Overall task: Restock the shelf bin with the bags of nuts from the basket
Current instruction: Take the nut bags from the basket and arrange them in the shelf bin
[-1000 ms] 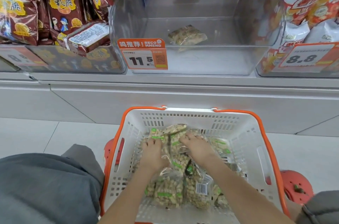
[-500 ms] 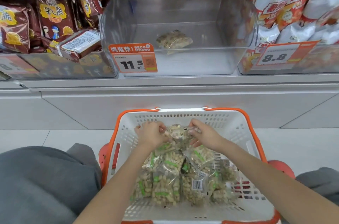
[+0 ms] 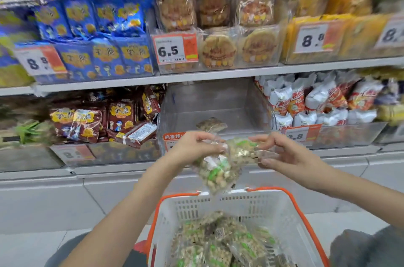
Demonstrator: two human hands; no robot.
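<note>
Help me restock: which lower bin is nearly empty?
The clear middle bin: it holds one bag of nuts; the left bin and right bin are full.

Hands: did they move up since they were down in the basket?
Yes. The left hand and right hand rose out of the basket, above its rim, and now hold bags of nuts in front of the clear shelf bin.

A shop, snack aisle. Two tiers of shelves [image 3: 218, 75] ran the full width, packed with sealed snack bags [image 3: 105, 15] sorted by kind into clear bins [image 3: 207, 105]. Printed price tags [image 3: 175, 49] in orange and white sat on the bin fronts, reading 6.5 and 8.8. A white basket [image 3: 290, 212] with an orange rim stood below on the pale floor [image 3: 32, 251], loaded with nut bags [image 3: 220, 242].
</note>
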